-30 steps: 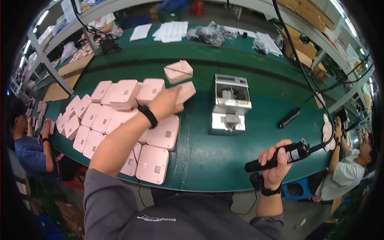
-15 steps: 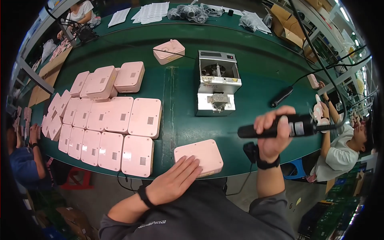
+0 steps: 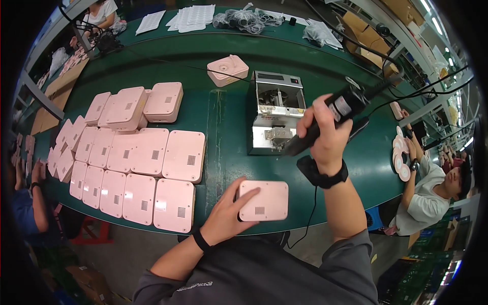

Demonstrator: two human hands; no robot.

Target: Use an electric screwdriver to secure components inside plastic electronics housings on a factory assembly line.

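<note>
Right hand curled, ahead of left hand

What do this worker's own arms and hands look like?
The left hand and right hand are gloveless. A slim black band circles the left wrist; a bulkier black strap circles the right, with a thin dark cable below it. Dark grey sleeves end around the elbows.

Light over the middle was fairly bright and even, with tube lights glaring white at two o'clock. A pale sheen lay on the pink cases toward eight o'clock, while a broad dark shadow crossed the green table between eleven and twelve. The floor toward seven was dim. Fisheye distortion bowed the table's near edge, and detail softened into black at three and nine.
</note>
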